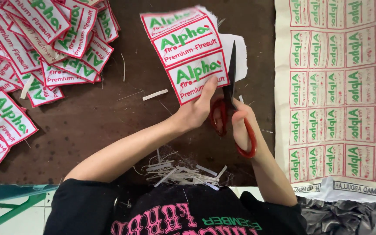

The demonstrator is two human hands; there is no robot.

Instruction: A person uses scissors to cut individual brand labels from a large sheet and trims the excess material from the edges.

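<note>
A strip of 3 patches, white with red borders and green lettering, is held just above a brown table near the top centre of the view. Its long axis runs from upper left to lower right, tilted slightly, and it lies straight ahead of both hands. The left hand pinches the lowest patch at its bottom edge, thumb on top. The right hand is closed through the red handles of 1 pair of scissors, whose dark blades point up and away along the strip's right edge, touching it beside a flap of white backing. The right hand is the nearer to that edge; the left hand grips the strip itself. To the left lies a heap of cut patches, too overlapped to count. To the right lies 1 uncut sheet printed in rows of the same patches, running off the frame. A small pile of white trimmings sits near the person's body.
</note>
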